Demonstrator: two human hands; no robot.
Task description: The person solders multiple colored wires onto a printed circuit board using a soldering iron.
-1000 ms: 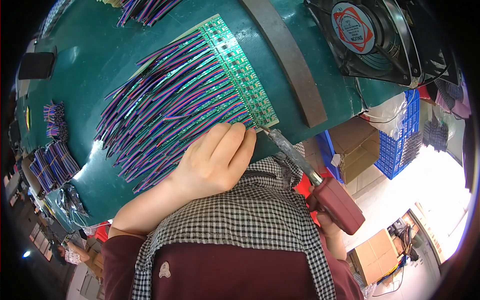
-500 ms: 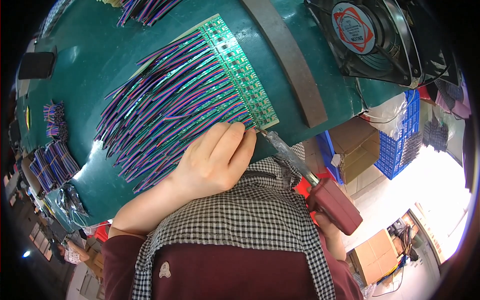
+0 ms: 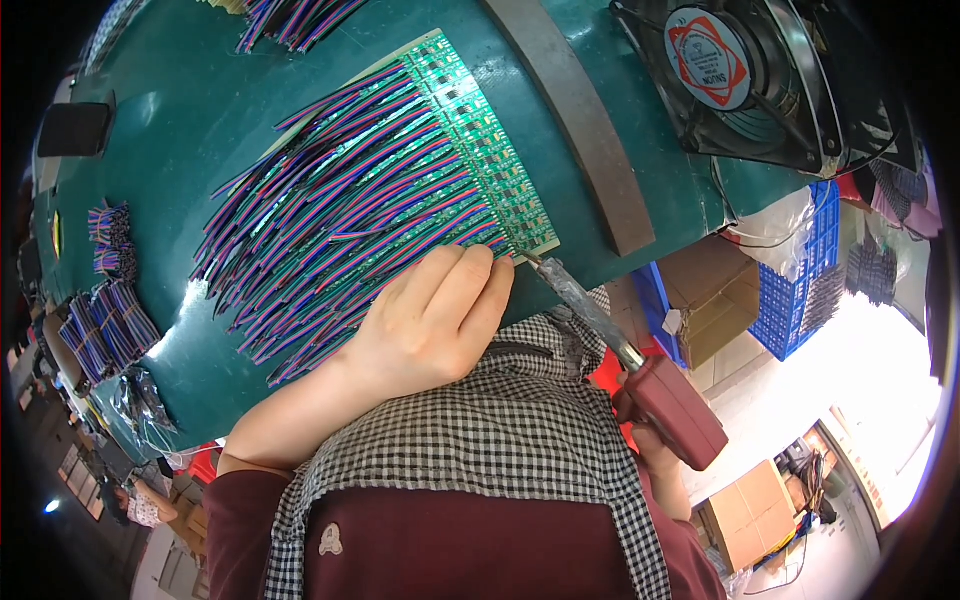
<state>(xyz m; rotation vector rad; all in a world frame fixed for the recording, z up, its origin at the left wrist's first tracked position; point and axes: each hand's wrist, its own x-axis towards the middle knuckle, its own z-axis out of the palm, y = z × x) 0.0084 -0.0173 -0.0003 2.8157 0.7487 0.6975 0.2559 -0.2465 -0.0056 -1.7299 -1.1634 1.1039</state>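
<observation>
On the green table lies a panel of green circuit boards (image 3: 490, 150), with rows of multicoloured wires (image 3: 340, 215) running off its left side. My left hand (image 3: 430, 320) rests over the near wires, its fingers closed in a pinch on wires at the panel's near corner. Below the table edge on the right, my right hand (image 3: 655, 450) grips a dark red soldering gun (image 3: 672, 412), mostly hidden behind its handle. The gun's wrapped barrel slants up to the left, and its thin tip is at the panel's near corner, close to my left fingertips.
A dark curved bar (image 3: 585, 125) lies right of the panel, with a black fan (image 3: 725, 75) beyond it. Bundled wires (image 3: 110, 330) and a dark phone-like slab (image 3: 75, 130) lie at the left. A cardboard box (image 3: 715, 295) and blue crate (image 3: 795, 290) stand off the table's right.
The soldering gun has shifted slightly to the right, its tip moving a little away from my left fingertips. My left hand has barely moved and keeps its pinch.
</observation>
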